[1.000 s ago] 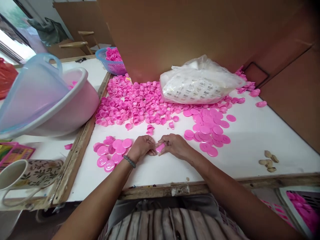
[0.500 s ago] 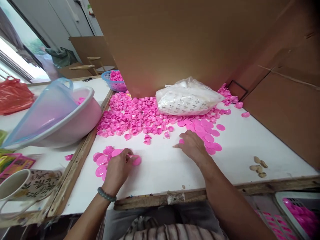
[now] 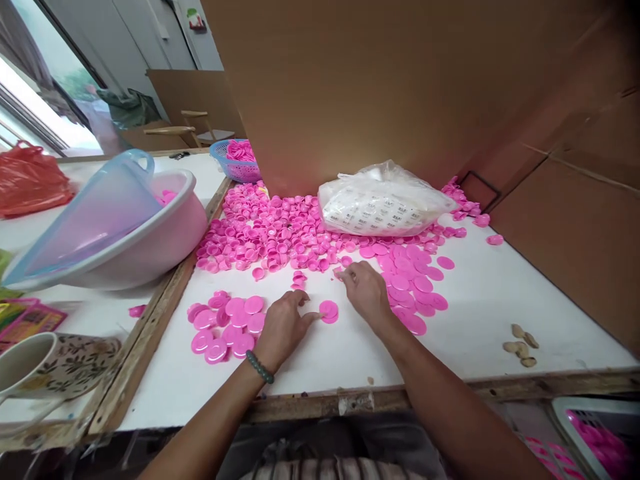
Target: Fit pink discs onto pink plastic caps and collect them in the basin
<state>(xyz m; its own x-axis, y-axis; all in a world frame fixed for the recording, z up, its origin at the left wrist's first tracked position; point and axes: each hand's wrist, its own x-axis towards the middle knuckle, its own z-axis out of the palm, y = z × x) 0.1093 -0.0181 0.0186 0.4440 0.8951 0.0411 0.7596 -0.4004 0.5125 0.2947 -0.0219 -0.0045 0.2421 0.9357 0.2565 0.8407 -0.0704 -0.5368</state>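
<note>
My left hand [image 3: 286,325], wearing a beaded bracelet [image 3: 260,367], is low over the table. Its thumb and forefinger are apart, with the thumb tip at the edge of pink plastic discs [image 3: 329,309] that overlap. Left of this hand lies a loose group of rimmed pink discs [image 3: 216,350]. My right hand [image 3: 367,293] has its fingers drawn together, the tips at a small pink plastic piece [image 3: 337,273] that they partly hide. Flat pink discs [image 3: 423,284] spread out to the right of it.
Small pink cups [image 3: 275,233] form a heap at the back, beside a white plastic bag [image 3: 383,203] against cardboard [image 3: 350,87]. A basin [image 3: 175,233], a mug [image 3: 85,363] and a red bag [image 3: 33,180] stand left of a wooden strip [image 3: 145,340]. Peanuts [image 3: 521,347] lie at right.
My left hand has moved right, away from the left group, and its fingers have spread; discs now lie by its thumb. My right hand has shifted left and its fingers have closed.
</note>
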